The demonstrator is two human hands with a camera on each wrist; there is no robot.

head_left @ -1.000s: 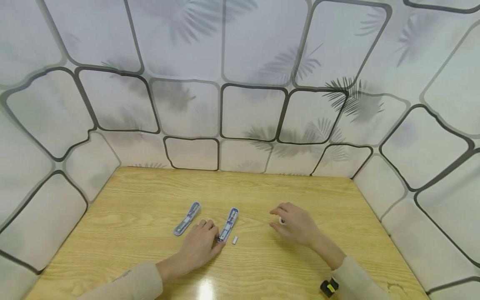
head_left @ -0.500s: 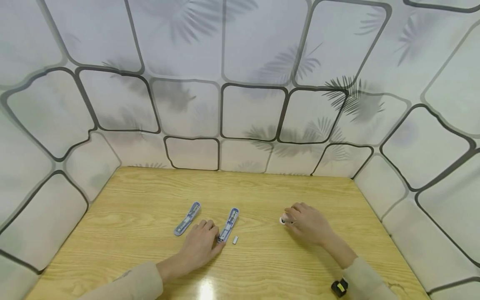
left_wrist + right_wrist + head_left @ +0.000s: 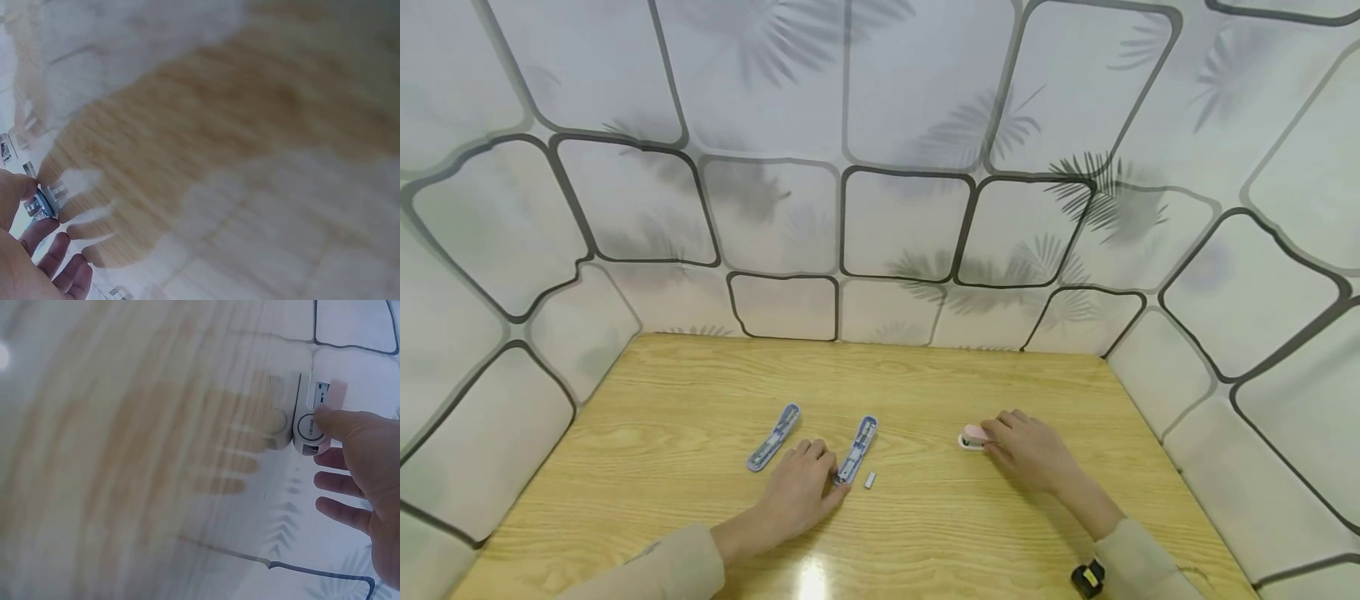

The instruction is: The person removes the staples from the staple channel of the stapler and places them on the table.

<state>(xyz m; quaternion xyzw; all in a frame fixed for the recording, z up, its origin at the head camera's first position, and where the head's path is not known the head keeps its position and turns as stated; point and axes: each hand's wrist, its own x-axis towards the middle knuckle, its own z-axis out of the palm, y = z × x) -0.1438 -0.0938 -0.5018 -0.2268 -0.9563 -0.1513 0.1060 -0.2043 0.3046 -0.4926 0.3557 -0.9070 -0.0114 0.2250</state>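
In the head view my left hand (image 3: 800, 486) pinches the near end of an opened-out blue stapler (image 3: 859, 446) with metal parts along its middle. Thumb and forefinger sit on either side of that end (image 3: 42, 205) in the left wrist view; the other fingers are loosely bent. A second, similar blue stapler (image 3: 773, 437) lies to its left on the table. Further right, my right hand (image 3: 1028, 450) holds a small pink and white stapler (image 3: 973, 437) between thumb and forefinger. Its round white mark (image 3: 310, 427) shows beside the thumb in the right wrist view, the remaining fingers apart below it.
A small pale block (image 3: 870, 480), like a strip of staples, lies just right of the middle blue stapler. The wood-grain table (image 3: 917, 533) meets patterned walls (image 3: 895, 225) at the back and both sides. A black and yellow device (image 3: 1087, 577) is at the right sleeve.
My right hand has moved right from over the pink and white stapler to its right end, uncovering its left part. The left hand and the blue staplers have stayed in place.
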